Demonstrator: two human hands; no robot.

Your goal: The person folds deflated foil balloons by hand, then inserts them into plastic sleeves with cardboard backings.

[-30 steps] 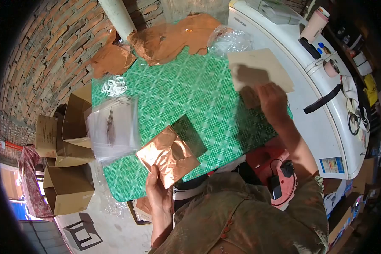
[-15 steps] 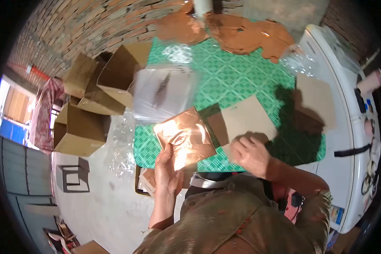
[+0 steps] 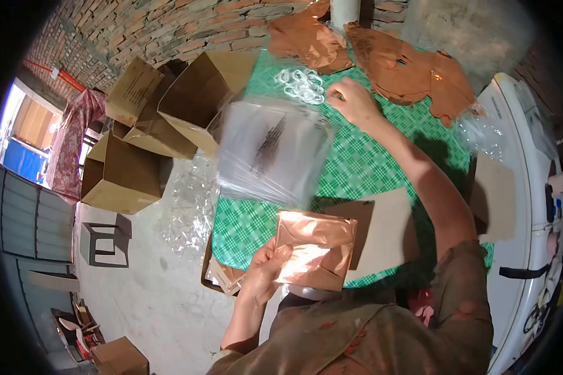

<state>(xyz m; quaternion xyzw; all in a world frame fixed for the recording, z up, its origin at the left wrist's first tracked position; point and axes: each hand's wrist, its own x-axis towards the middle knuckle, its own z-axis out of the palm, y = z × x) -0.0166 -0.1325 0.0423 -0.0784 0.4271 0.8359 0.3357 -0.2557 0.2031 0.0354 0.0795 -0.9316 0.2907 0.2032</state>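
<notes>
My left hand (image 3: 268,265) grips the left edge of a shiny copper-coloured foil square (image 3: 313,244), thumb on top, above the table's near edge. At the back of the table, my right hand (image 3: 356,106) is beside a pile of white rings (image 3: 300,85). Its fingers are curled together at the pile's right edge, and anything between them is too small to make out. A stack of clear plastic bags (image 3: 244,144) with dark print lies between the rings and the foil square. Right of the foil lies a beige card sheet (image 3: 388,234).
A green checked cloth (image 3: 350,169) covers the table. Crumpled copper-brown sheets (image 3: 406,72) lie along its back edge. Open cardboard boxes (image 3: 125,178) stand to the left, by loose clear plastic (image 3: 191,206). A white appliance (image 3: 525,187) is at the right, and a brick wall (image 3: 187,25) behind.
My right hand has left the beige card and reached to the white rings at the back. The foil square, still in my left hand, is now lower and further right in view.
</notes>
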